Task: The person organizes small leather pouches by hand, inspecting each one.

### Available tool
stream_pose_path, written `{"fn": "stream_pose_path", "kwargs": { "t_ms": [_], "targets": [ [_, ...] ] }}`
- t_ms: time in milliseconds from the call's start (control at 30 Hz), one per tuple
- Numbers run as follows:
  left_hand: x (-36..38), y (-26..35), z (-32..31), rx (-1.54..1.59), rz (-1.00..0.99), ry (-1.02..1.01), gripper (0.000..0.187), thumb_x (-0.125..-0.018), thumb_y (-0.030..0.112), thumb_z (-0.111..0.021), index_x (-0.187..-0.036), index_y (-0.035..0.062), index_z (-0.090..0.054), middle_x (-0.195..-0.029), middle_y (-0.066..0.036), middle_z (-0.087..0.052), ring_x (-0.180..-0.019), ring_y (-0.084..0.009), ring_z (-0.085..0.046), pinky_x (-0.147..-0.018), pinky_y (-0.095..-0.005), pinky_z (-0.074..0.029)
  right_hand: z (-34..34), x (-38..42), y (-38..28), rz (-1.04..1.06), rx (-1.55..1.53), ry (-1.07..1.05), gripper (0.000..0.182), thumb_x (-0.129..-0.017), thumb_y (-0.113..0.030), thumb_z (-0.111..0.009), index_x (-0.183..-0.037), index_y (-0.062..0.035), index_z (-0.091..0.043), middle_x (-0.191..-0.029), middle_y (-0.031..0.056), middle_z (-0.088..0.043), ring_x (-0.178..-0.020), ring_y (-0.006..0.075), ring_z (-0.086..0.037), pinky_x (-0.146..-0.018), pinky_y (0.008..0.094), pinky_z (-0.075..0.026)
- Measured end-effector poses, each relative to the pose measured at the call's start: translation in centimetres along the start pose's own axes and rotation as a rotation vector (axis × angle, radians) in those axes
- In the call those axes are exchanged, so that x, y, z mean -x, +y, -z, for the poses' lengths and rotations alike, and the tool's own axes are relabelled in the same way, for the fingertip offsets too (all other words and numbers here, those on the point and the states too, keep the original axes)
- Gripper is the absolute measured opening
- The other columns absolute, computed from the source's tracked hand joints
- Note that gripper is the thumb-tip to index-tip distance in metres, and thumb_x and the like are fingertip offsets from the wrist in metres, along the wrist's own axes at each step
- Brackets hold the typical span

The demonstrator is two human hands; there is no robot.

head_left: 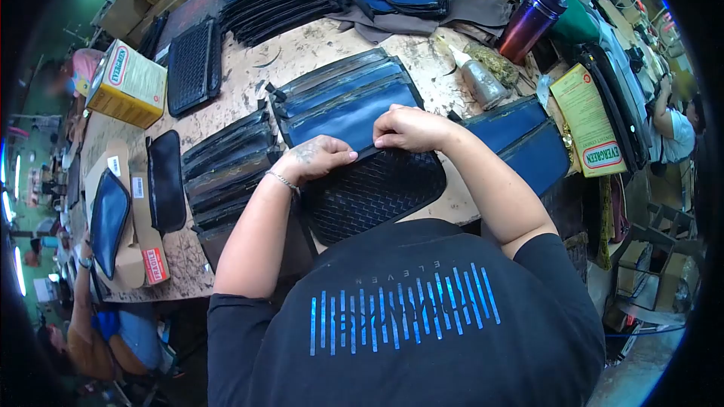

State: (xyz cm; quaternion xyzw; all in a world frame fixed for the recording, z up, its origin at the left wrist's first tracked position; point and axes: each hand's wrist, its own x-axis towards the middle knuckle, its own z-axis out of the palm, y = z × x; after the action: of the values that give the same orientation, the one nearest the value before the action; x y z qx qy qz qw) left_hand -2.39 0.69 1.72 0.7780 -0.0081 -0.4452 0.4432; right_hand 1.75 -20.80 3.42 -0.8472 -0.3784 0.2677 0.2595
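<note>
A black woven leather panel [369, 192] lies in front of my body, its far edge meeting a shiny blue lining piece [358, 109] with dark strips across it. My left hand [323, 157] pinches the seam between the two, thumb pointing right. A short way to the right, my right hand [411, 128] grips the same edge with its fingers curled in. What exactly lies between the fingertips is partly hidden. To the left of my left hand rests a stack of dark strip-edged panels [230, 166].
Yellow-and-white Evergreen tins stand at left [132, 83] and right [592, 120]. A purple bottle [532, 21] and a nozzle-tipped glue bottle [483, 83] are at back right. Stacked dark leather pieces [283, 4] line the back. Blue panels [520, 139] lie right. Other people sit nearby.
</note>
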Motion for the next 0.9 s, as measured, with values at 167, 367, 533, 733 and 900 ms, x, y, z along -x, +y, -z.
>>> {"fn": "stream_pose_path", "kwargs": {
  "t_ms": [167,367,533,733,900],
  "targets": [
    [0.3,-0.9,-1.2,0.133,-0.291,0.104,0.018,-0.081,0.018,-0.06,-0.087,0.0016,-0.06,-0.072,0.007,-0.053,-0.065,-0.0028,-0.044,-0.06,-0.017,-0.037,-0.2,0.6,-0.6,0.044,0.003,0.033,0.019,-0.077,-0.027,-0.059,-0.084,-0.0089,-0.061,-0.084,0.0076,-0.061,-0.09,0.0251,-0.051,-0.079,0.0373,-0.039],
    [1.2,0.0,-1.4,0.085,-0.303,0.183,0.018,-0.077,0.013,-0.065,-0.089,0.0014,-0.059,-0.074,0.005,-0.054,-0.068,-0.0029,-0.045,-0.061,-0.0182,-0.039,-1.0,0.1,-0.1,0.055,-0.005,0.05,0.02,-0.078,-0.027,-0.059,-0.084,-0.0087,-0.06,-0.084,0.0078,-0.061,-0.089,0.0258,-0.051,-0.079,0.0374,-0.039],
    [0.8,-0.1,-1.6,-0.069,-0.277,0.248,0.018,-0.077,0.013,-0.064,-0.09,0.0014,-0.059,-0.074,0.004,-0.055,-0.068,-0.0041,-0.046,-0.062,-0.0188,-0.039,-1.6,0.0,0.2,0.058,0.042,0.106,0.018,-0.078,-0.025,-0.057,-0.081,-0.0075,-0.059,-0.079,0.0077,-0.059,-0.084,0.0247,-0.05,-0.075,0.0351,-0.039],
    [0.8,-0.5,-1.7,-0.077,-0.389,0.237,0.017,-0.079,0.012,-0.061,-0.09,0.0008,-0.057,-0.076,0.001,-0.055,-0.071,-0.0064,-0.046,-0.064,-0.0214,-0.04,-1.7,0.0,0.2,0.052,0.044,0.104,0.018,-0.079,-0.025,-0.056,-0.081,-0.0074,-0.059,-0.079,0.008,-0.059,-0.085,0.0252,-0.05,-0.075,0.0358,-0.039],
    [1.1,0.2,-1.8,-0.287,-0.389,0.287,0.018,-0.08,0.014,-0.058,-0.091,0.0001,-0.054,-0.072,-0.004,-0.055,-0.069,-0.0101,-0.048,-0.064,-0.0253,-0.041,-1.8,0.1,0.0,0.042,0.061,0.109,0.018,-0.079,-0.025,-0.056,-0.081,-0.0076,-0.059,-0.08,0.0083,-0.059,-0.086,0.0256,-0.05,-0.075,0.036,-0.038]
  ]
}}
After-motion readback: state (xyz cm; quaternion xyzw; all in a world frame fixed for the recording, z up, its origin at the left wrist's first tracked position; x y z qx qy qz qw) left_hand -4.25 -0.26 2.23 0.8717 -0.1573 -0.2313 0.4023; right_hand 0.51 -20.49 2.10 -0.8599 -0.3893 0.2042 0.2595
